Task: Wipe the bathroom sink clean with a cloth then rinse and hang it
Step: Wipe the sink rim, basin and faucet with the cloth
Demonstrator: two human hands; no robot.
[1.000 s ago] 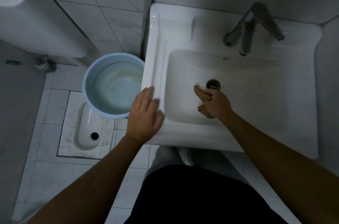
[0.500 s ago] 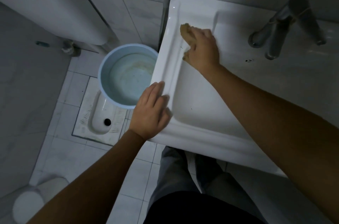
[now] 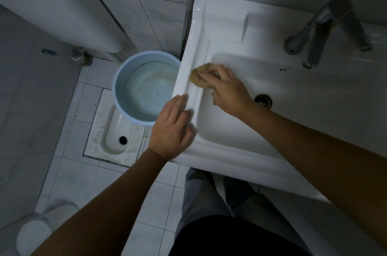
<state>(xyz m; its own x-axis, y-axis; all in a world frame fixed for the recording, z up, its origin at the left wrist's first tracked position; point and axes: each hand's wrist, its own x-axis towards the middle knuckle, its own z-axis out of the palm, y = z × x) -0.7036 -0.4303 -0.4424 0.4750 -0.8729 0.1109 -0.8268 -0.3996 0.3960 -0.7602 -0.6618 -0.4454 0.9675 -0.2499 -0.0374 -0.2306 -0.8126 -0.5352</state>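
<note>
A white rectangular sink [image 3: 234, 31] fills the right of the view, with a drain [image 3: 263, 99] in its basin and a metal tap [image 3: 320, 31] at the back. My right hand [image 3: 226, 90] grips a bunched yellowish cloth [image 3: 199, 76] and presses it on the sink's left ledge beside the basin. My left hand [image 3: 172, 128] lies flat with straight fingers on the sink's front-left corner. Small dark specks dot the basin.
A light blue bucket [image 3: 146, 88] holding some water stands on the floor left of the sink, above a squat toilet pan [image 3: 114, 136]. A white cistern [image 3: 52, 4] hangs at upper left. A grey handle [image 3: 189, 4] leans against the wall by the sink.
My right hand with the cloth went from the drain up to the back-left of the sink, then came forward along the left ledge. My left hand stayed on the corner.
</note>
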